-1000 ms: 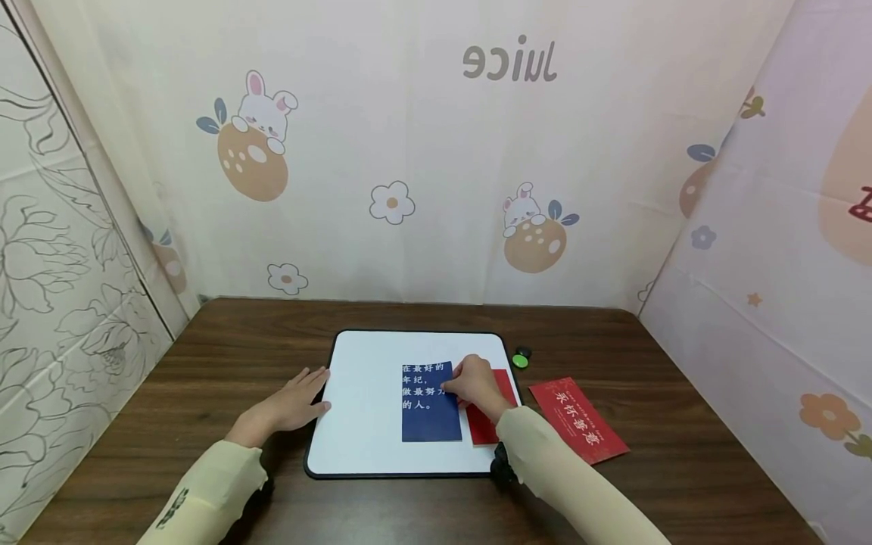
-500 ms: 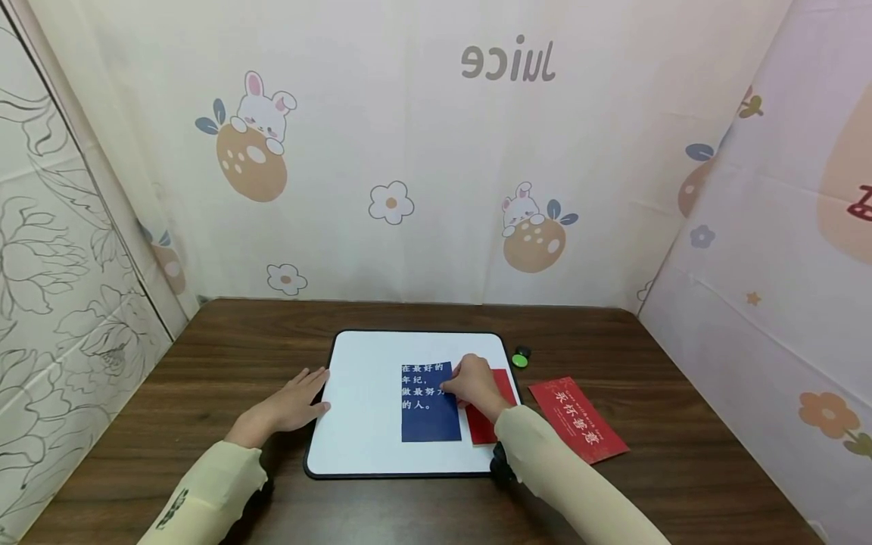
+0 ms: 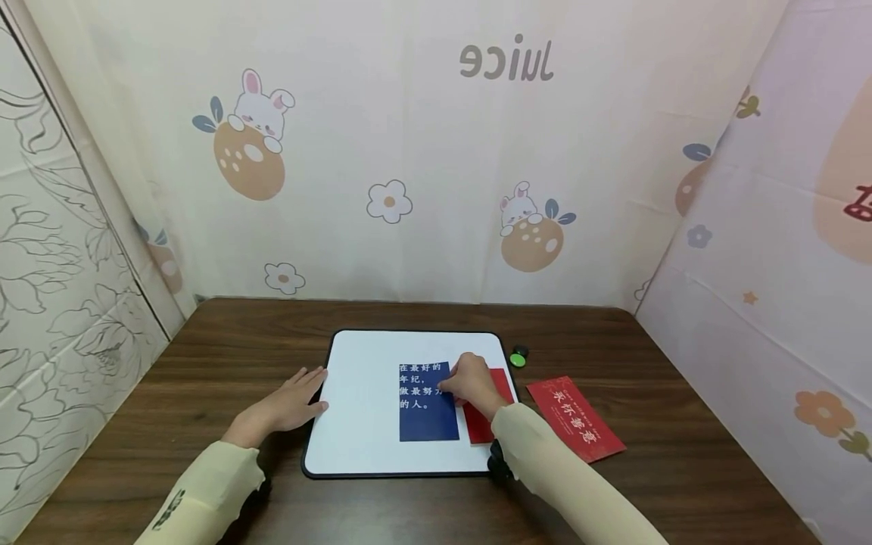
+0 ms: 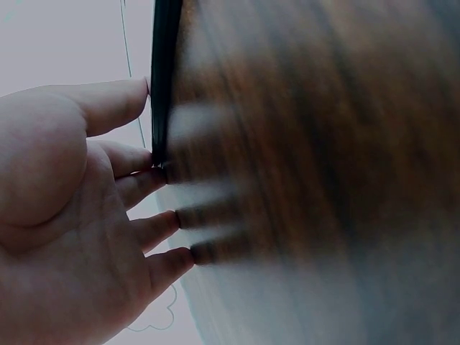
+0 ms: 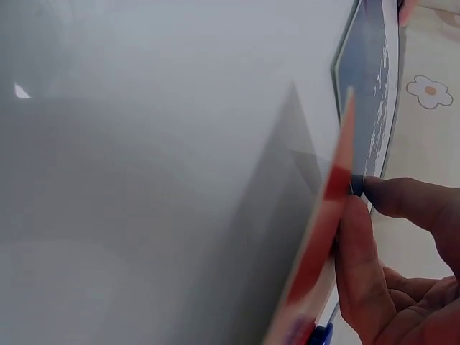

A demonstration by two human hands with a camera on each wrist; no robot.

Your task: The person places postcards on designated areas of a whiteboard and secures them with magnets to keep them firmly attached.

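A whiteboard [image 3: 357,424] with a black rim lies on the table. My left hand [image 3: 286,405] rests at its left edge with the fingers spread straight; in the left wrist view the fingertips [image 4: 185,253] meet the board's side. On the board lies a dark blue card [image 3: 429,424] with white characters. My right hand [image 3: 475,382] is over its right edge. Between thumb and index finger, the right wrist view shows a small dark blue piece [image 5: 356,185], like a magnet, pinched right beside the card. A red card [image 3: 480,430] is partly hidden under the right hand and sleeve.
Right of the board, another red card [image 3: 575,420] with white characters lies at a slant on the wooden table [image 3: 368,518]. A green disc [image 3: 518,361] and a black disc [image 3: 521,350] sit near the board's upper right corner. A patterned curtain [image 3: 327,151] hangs behind the table.
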